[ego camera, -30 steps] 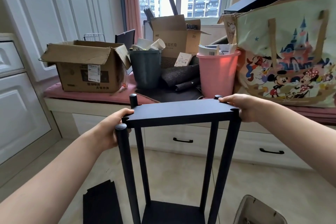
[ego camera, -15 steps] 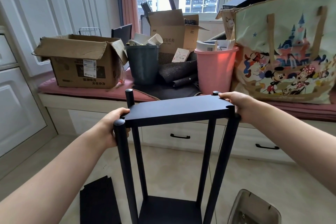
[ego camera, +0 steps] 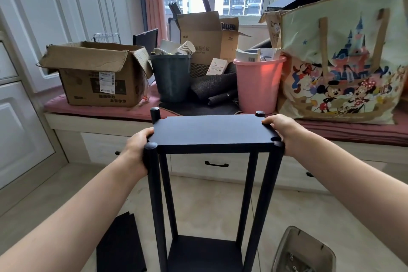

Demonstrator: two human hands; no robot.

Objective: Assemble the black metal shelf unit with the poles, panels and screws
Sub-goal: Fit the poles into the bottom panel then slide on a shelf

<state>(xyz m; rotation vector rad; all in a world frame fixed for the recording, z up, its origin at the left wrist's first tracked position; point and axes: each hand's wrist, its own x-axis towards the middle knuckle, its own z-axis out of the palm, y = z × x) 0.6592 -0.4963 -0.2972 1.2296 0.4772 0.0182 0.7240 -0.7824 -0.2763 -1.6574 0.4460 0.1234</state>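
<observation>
Four black poles (ego camera: pixel 154 194) standing upright on the floor (ego camera: pixel 209 201), feet cut off by the bottom edge of the view. Between them, a black top panel (ego camera: pixel 213 131) near the pole tops, matte and flat, with notched corners fitted against the poles; two left pole caps rising above the panel surface, right caps about level with it. Down below, a second black panel (ego camera: pixel 205 254) between the same poles, only partly in view. No screws distinguishable at the joints. Gripping the left edge of the top panel, left hand (ego camera: pixel 138 150), fingers (ego camera: pixel 148 132) curled over the rim, thumb hidden behind the near left pole. On the right edge, right hand (ego camera: pixel 284 133), fingers laid over the far right corner and curled down the side, undersides hidden by the panel. Flat on the floor at lower left, another loose black panel (ego camera: pixel 120 247), cut off at the bottom. At lower right, a grey tray (ego camera: pixel 284 249) with small hardware inside, too blurred to identify, also cropped. Behind the shelf unit, a window seat with a pink cushion (ego camera: pixel 99 110) carrying an open cardboard box (ego camera: pixel 97 77), a dark grey bin (ego camera: pixel 172 77), a pink bin (ego camera: pixel 258 86) and a cartoon-printed tote bag (ego camera: pixel 344 68), its right side out of frame.
</observation>
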